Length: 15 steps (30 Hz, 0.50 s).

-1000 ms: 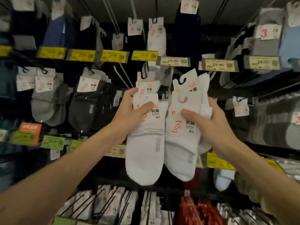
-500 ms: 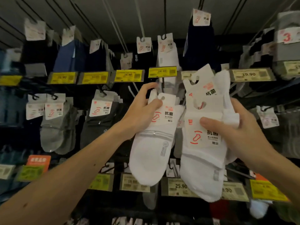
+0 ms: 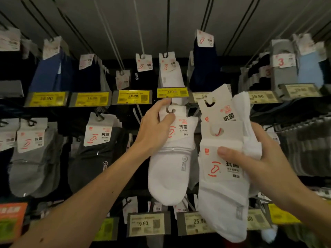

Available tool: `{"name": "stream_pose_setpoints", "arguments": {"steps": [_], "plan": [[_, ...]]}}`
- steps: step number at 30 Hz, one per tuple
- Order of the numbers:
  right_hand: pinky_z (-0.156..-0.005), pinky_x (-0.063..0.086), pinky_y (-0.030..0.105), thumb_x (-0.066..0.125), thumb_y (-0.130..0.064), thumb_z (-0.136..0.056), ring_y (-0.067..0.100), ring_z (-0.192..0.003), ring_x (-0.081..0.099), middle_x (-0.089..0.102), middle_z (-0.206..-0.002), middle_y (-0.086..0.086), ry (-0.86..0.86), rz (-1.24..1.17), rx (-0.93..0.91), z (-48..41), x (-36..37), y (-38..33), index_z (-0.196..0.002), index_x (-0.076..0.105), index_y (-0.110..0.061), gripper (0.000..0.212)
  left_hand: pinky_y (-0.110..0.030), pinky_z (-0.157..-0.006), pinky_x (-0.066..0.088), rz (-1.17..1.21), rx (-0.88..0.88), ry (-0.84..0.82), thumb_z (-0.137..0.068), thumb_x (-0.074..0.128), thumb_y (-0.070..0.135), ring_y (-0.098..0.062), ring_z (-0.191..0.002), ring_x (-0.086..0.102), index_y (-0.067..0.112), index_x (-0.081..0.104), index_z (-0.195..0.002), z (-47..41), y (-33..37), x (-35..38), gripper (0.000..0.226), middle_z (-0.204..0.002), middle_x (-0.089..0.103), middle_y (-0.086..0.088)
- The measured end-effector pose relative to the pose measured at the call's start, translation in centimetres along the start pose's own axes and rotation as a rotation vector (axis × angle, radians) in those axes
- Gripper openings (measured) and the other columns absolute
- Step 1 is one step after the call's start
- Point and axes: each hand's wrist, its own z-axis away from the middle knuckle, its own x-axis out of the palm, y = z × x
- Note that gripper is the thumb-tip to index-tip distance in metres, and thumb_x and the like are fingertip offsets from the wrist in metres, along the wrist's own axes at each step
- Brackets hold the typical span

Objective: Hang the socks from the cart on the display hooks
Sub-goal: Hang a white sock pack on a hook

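Observation:
My left hand [image 3: 154, 127] grips one white sock pack [image 3: 170, 167] by its card header, thumb just under the hook cut-out, held up beneath the yellow 16.90 price tag [image 3: 172, 92]. My right hand [image 3: 259, 163] holds a stack of several white sock packs [image 3: 223, 194] with the thumb pressed on the front card. A white sock pack [image 3: 169, 72] hangs on a black display hook [image 3: 168, 25] directly above my left hand. The cart is out of view.
Rows of hooks carry dark blue socks [image 3: 52, 74], grey socks [image 3: 30, 163], charcoal socks [image 3: 93, 158] and navy socks [image 3: 204, 65]. Price tags line the rails, such as the 19.90 tag [image 3: 146, 224]. Grey packs crowd the right side [image 3: 304, 149].
Both hands have risen toward the upper rows; the left hand's single pack moved up and right, close under the 16.90 tag. The view tilted upward.

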Motion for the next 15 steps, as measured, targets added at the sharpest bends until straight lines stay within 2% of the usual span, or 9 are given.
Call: {"name": "stream_pose_setpoints", "arguments": {"steps": [3,6,7,8,10,11,12,15], "plan": [[-0.060,0.059,0.022,0.077,-0.016,-0.069,0.013,-0.084,0.075,0.075,-0.101,-0.009,-0.003,-0.009,0.014,-0.2,-0.4,0.1,-0.115,0.062,-0.028,0.051,-0.012,-0.069,0.054,0.062,0.012,0.008,-0.100,0.053,0.009,0.014,-0.087,0.063,0.034,0.037,-0.149,-0.5,0.6,0.4,0.057,-0.111,0.055,0.028],[-0.064,0.061,0.026,0.078,-0.020,-0.066,0.015,-0.088,0.075,0.075,-0.104,-0.007,-0.014,0.002,0.015,-0.4,-0.6,0.1,-0.116,0.063,-0.028,0.053,-0.011,-0.063,0.053,0.046,0.012,0.009,-0.102,0.051,0.008,0.018,-0.075,0.063,0.037,0.033,-0.151,-1.2,0.9,0.5,0.060,-0.094,0.058,0.035],[-0.065,0.061,0.027,0.078,-0.021,-0.066,0.016,-0.088,0.075,0.075,-0.104,-0.007,-0.026,0.005,0.014,-0.4,-0.6,0.2,-0.116,0.062,-0.028,0.053,-0.011,-0.064,0.053,0.024,0.008,0.017,-0.102,0.051,0.008,0.018,-0.075,0.062,0.036,0.033,-0.152,-1.2,0.9,0.5,0.060,-0.094,0.059,0.036],[-0.065,0.061,0.028,0.078,-0.022,-0.066,0.016,-0.089,0.075,0.075,-0.104,-0.007,-0.038,0.007,0.011,-0.5,-0.7,0.2,-0.116,0.062,-0.028,0.052,-0.012,-0.068,0.054,-0.015,0.013,0.032,-0.102,0.051,0.010,0.016,-0.081,0.063,0.035,0.032,-0.153,-1.3,0.9,0.6,0.060,-0.104,0.059,0.033],[-0.066,0.062,0.029,0.078,-0.023,-0.066,0.015,-0.089,0.075,0.075,-0.104,-0.008,-0.055,0.016,0.009,-0.5,-0.8,0.2,-0.115,0.061,-0.029,0.052,-0.024,-0.091,0.053,-0.172,0.046,0.083,-0.102,0.051,0.016,0.002,-0.106,0.061,0.034,0.031,-0.154,-1.3,0.6,0.7,0.058,-0.129,0.056,0.013],[-0.066,0.062,0.028,0.078,-0.024,-0.065,0.015,-0.088,0.075,0.075,-0.103,-0.009,-0.060,0.017,0.007,-0.6,-0.9,0.3,-0.115,0.061,-0.029,0.053,-0.029,-0.098,0.050,-0.239,0.062,0.108,-0.102,0.050,0.019,-0.006,-0.113,0.058,0.033,0.030,-0.155,-1.3,0.4,0.9,0.058,-0.133,0.054,0.006],[-0.065,0.062,0.028,0.078,-0.025,-0.065,0.016,-0.088,0.075,0.075,-0.103,-0.009,-0.062,0.013,0.006,-0.6,-1.0,0.4,-0.115,0.061,-0.029,0.053,-0.030,-0.097,0.048,-0.267,0.067,0.126,-0.103,0.050,0.021,-0.011,-0.113,0.057,0.033,0.029,-0.155,-1.3,0.2,1.1,0.058,-0.132,0.054,0.003],[-0.066,0.062,0.030,0.078,-0.026,-0.064,0.017,-0.089,0.075,0.075,-0.104,-0.008,-0.072,0.008,0.012,-0.7,-1.3,0.8,-0.115,0.062,-0.030,0.054,-0.032,-0.082,0.053,-0.279,0.062,0.131,-0.102,0.048,0.021,-0.016,-0.095,0.063,0.035,0.021,-0.157,-1.8,-0.4,1.7,0.063,-0.118,0.060,-0.003]]}}
